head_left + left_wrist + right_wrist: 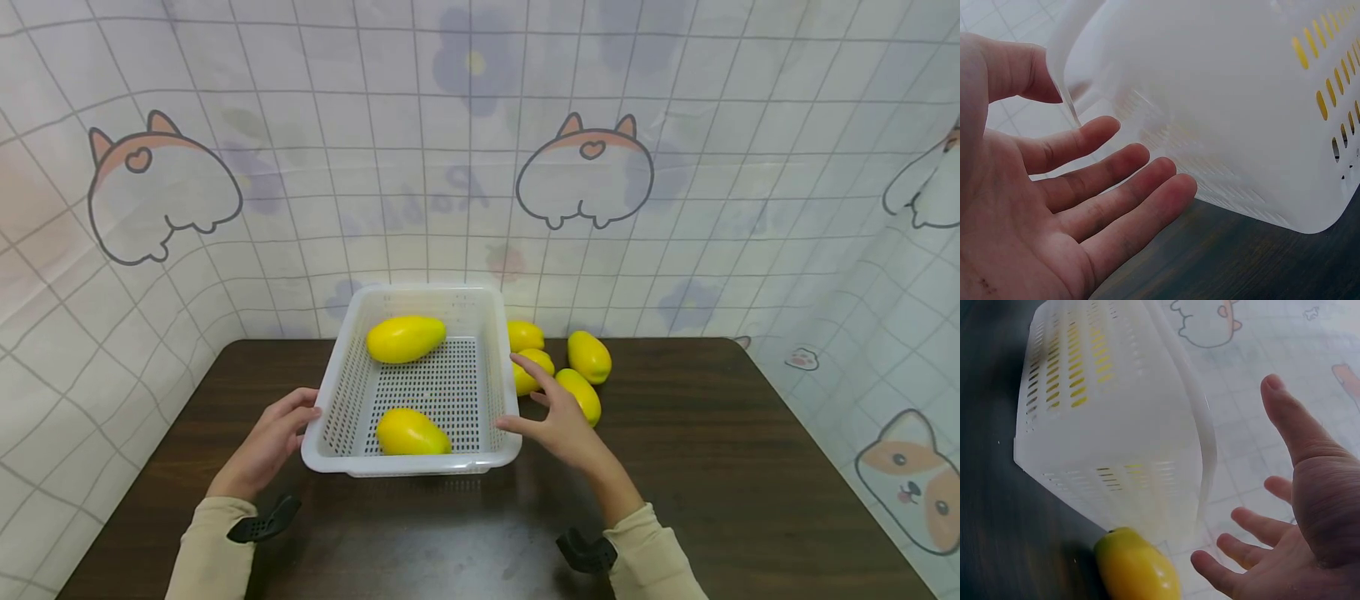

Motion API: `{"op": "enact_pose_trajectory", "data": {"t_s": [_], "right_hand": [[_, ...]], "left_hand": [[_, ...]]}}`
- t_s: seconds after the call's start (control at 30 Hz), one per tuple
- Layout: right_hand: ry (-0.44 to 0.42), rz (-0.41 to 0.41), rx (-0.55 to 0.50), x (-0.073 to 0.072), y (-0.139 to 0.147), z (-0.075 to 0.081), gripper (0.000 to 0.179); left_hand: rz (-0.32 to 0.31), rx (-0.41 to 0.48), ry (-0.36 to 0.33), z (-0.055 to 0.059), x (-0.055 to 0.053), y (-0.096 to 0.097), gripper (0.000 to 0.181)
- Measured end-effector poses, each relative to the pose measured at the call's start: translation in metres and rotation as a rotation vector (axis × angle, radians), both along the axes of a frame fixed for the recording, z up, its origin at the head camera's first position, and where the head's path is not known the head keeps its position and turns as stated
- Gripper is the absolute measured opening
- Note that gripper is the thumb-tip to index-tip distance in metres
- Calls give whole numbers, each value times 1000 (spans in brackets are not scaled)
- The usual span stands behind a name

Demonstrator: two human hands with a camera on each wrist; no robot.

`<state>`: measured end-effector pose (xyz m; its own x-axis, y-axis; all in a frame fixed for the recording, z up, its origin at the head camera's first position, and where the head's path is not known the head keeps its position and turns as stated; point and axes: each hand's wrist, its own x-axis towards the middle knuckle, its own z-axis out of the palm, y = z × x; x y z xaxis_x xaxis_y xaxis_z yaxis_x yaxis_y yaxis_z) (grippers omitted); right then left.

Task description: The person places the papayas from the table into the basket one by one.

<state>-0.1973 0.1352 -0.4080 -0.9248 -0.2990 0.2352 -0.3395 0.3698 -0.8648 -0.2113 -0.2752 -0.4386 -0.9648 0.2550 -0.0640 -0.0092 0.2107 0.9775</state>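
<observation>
A white perforated plastic basket (322,454) stands on the dark table with two yellow mango-like fruits inside, one toward the back (406,338) and one near the front (412,432). At its left side is my left hand (266,446); in the left wrist view the thumb meets the rim while the loosely straight fingers (1141,209) lie along the outer wall (1222,94). My right hand (562,425) spreads its fingers beside the right rim. The right wrist view shows that hand (1310,512) empty and apart from the basket (1116,437).
Several more yellow fruits lie on the table right of the basket, among them one at the back (589,357) and one behind my right hand (580,395). A patterned cloth (450,208) hangs behind the table (712,467). Black bands (264,520) circle both wrists.
</observation>
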Motion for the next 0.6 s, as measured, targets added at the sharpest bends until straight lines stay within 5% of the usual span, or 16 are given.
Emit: {"op": "enact_pose_trajectory", "data": {"t_s": [0.6], "right_hand": [[18,-11,8,-2,13,1,81]], "left_hand": [[-2,-3,-1,2,2,0,45]]}}
